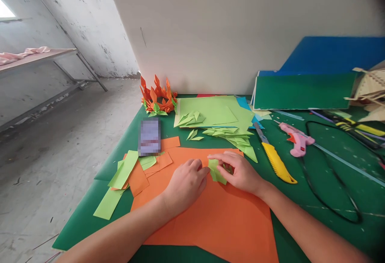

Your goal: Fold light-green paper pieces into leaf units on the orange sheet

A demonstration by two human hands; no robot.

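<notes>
My left hand point(185, 183) and my right hand point(239, 170) meet over a small light green paper piece point(215, 172). Both pinch and press it down on a large orange sheet point(222, 219) that lies on the green table cover point(315, 183). The left fingers curl onto the piece's left edge; the right fingers lie over its top and right side, hiding part of it. Folded green paper units point(231, 134) are heaped just beyond my hands.
Orange-and-green folded paper crown point(158, 96) at the back left. Light green sheets point(213, 110), green and orange strips point(126, 174), a blurred phone point(149, 136). Yellow utility knife point(275, 158), pink glue gun point(296, 138) with black cord point(331, 199), green and blue boards point(303, 90) on the right.
</notes>
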